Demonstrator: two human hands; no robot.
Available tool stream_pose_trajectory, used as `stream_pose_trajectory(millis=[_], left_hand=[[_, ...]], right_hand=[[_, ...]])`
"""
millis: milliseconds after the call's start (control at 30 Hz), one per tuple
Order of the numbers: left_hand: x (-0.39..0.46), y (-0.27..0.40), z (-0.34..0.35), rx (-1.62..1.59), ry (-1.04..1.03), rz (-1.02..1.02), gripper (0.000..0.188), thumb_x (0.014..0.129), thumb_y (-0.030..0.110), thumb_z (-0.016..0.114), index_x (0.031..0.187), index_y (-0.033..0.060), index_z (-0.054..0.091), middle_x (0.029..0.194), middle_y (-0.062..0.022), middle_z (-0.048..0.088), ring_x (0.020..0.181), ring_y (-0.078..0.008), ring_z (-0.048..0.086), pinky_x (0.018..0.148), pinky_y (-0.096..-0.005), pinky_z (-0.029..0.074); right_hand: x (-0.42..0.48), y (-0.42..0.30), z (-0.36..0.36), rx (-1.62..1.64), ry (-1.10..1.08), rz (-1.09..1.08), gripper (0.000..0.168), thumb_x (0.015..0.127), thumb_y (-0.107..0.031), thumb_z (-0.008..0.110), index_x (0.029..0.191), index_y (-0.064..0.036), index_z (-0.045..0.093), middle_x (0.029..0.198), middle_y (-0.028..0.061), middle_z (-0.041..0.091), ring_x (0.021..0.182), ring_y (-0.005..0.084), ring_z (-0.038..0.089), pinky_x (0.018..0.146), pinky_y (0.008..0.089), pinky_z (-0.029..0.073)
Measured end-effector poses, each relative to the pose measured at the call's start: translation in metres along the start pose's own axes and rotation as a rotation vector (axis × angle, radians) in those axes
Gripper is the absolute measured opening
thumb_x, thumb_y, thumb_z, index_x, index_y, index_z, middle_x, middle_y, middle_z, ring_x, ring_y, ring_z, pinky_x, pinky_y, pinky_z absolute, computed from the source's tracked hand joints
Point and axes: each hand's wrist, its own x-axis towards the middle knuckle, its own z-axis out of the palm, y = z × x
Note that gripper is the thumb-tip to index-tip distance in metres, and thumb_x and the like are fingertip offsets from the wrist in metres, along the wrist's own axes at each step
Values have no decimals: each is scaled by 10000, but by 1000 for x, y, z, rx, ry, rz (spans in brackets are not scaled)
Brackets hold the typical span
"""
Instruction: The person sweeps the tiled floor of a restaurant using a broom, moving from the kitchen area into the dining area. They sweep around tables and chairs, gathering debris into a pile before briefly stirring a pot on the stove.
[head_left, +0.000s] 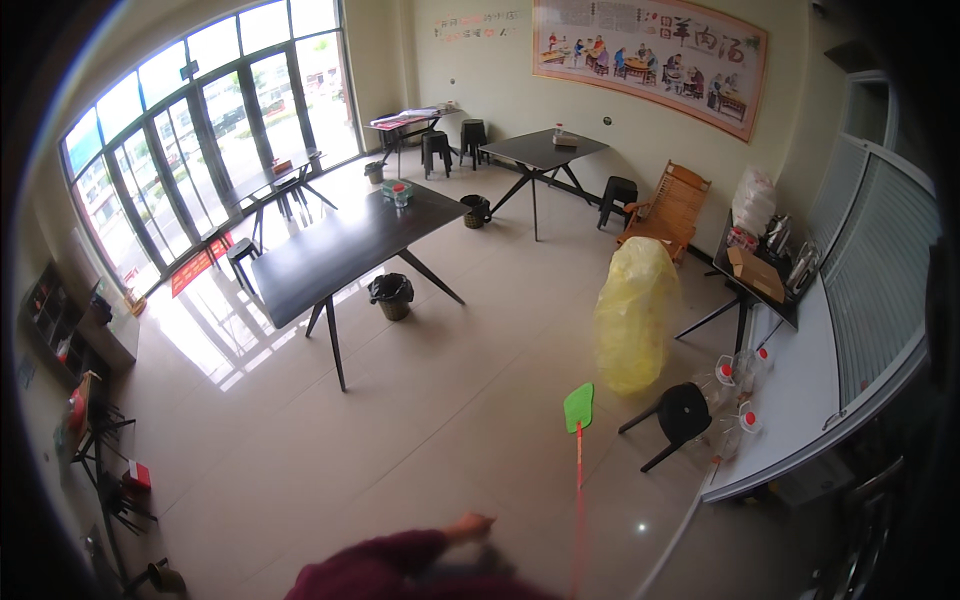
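My left hand (471, 526) reaches out of a maroon sleeve (375, 555) at the bottom centre, above the tiled floor. Its fingers look curled, and whether anything is in them cannot be made out. My right hand is out of view. To the right of the left hand, a fly swatter with a green head (579, 409) and a thin red handle (579, 457) stretches up from the bottom edge. The lower handle is blurred. Beyond the swatter's head stands a large, full yellow plastic bag (636, 319), with a black stool (684, 414) beside it.
Clear plastic jugs with red caps (724, 375) stand along the right counter wall. A dark table (352, 240) is ahead to the left, with a lined waste bin (391, 296) by it. A reclining wooden chair (671, 202) and a side table with a cardboard box (756, 274) are farther right.
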Motion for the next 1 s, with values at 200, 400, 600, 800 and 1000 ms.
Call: stream_pose_trajectory(millis=[200,400,600,800,1000], left_hand=[[14,-8,14,50,-74,1,352,906,374,600,874,24,610,822,-98,629,716,-221,637,611,-359,557],[25,8,40,7,-88,-56,361,910,380,584,890,20,611,825,-94,629,724,-223,637,632,-357,563],[24,49,56,109,-82,-17,368,921,386,569,884,22,606,826,-95,626,724,-226,634,628,-359,559],[29,75,74,100,-49,-30,361,933,384,553,854,34,589,817,-90,621,708,-219,628,629,-359,552],[41,67,79,230,-134,38,360,868,277,591,1154,68,526,917,-99,651,844,-281,632,708,-405,515]], right_hand=[[-7,7,-3,25,26,20,349,928,-368,502,938,-64,675,789,172,644,740,328,620,659,415,485],[-12,18,-12,66,43,-9,352,931,-364,493,933,-61,672,793,175,642,744,329,617,662,419,485],[-27,31,-29,106,78,-36,354,934,-361,485,929,-59,670,796,178,641,749,330,614,664,423,484],[-56,61,-53,108,139,-62,357,937,-357,477,925,-56,668,800,181,639,753,331,611,667,428,484],[-90,105,-86,44,213,-105,360,940,-354,469,920,-53,665,804,185,638,757,332,608,670,432,483]])
